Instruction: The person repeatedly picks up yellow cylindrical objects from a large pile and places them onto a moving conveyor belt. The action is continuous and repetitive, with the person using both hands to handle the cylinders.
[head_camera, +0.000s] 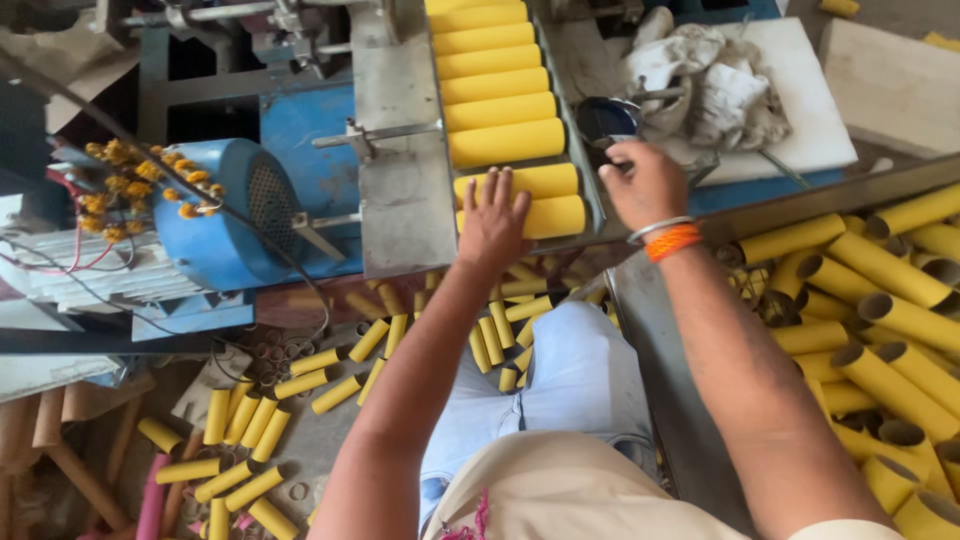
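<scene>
Workshop clutter surrounds a metal chute (400, 200) holding about eight yellow tubes (495, 105) in a row. Left hand (493, 215) lies flat, fingers spread, on the two lowest tubes. Right hand (645, 185) curls over a dark tin (600, 118); whether it grips is unclear. Loose tubes fill a tray (650, 330) at right, more on the floor (330, 420).

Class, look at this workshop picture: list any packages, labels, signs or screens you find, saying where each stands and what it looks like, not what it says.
No packages, labels, signs or screens show.
Nearest to packaging: yellow tubes, cylinders lying side by side in the machine's chute; the left hand rests on the lowest ones.
More yellow tubes, longer and open-ended, piled at right below the right hand.
White cloth, crumpled on a white board at top right.
</scene>
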